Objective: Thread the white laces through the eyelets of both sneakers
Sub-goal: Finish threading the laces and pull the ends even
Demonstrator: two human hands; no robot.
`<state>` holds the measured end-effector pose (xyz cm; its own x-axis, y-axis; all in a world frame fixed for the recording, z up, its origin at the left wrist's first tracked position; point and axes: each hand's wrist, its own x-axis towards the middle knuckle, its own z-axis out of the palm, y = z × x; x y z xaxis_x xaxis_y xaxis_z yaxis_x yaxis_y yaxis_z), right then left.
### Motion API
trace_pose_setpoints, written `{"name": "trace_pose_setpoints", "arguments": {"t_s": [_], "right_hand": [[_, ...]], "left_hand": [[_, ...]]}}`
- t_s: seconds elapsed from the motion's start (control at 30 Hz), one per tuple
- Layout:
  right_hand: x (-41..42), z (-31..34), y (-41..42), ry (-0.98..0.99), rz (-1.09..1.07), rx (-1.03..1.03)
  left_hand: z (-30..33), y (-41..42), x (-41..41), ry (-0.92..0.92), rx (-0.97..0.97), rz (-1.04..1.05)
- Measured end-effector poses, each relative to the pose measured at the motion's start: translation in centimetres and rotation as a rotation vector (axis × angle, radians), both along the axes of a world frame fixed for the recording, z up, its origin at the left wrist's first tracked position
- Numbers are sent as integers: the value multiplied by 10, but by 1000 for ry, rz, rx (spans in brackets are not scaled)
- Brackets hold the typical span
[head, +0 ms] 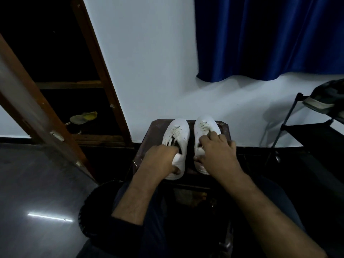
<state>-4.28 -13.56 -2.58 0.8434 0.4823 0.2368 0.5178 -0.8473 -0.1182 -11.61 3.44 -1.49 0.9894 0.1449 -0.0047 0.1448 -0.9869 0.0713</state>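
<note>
Head view: both white sneakers sit side by side, toes to the wall, on a small dark stool (226,130) right in front of the knees, so likely parked within easy reach of both hands. Left hand (160,158) grips the heel collar of the left sneaker (177,131); right hand (216,151) lies over the right sneaker (204,125), fingers spread on tongue and collar, probably steadying it. Hands apart, one per shoe. Laces (203,127) look partly threaded; exact eyelets too blurred to tell.
</note>
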Motion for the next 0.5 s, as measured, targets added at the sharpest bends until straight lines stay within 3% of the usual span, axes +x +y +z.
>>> {"name": "trace_pose_setpoints", "arguments": {"t_s": [0.23, 0.43, 0.5], "right_hand": [[16, -5, -26, 241, 202, 48], [12, 8, -40, 164, 140, 138], [13, 12, -50, 130, 130, 163]], "left_hand": [[0, -27, 25, 57, 137, -26], [-8, -45, 30, -326, 310, -92], [-4, -54, 33, -346, 298, -106]]}}
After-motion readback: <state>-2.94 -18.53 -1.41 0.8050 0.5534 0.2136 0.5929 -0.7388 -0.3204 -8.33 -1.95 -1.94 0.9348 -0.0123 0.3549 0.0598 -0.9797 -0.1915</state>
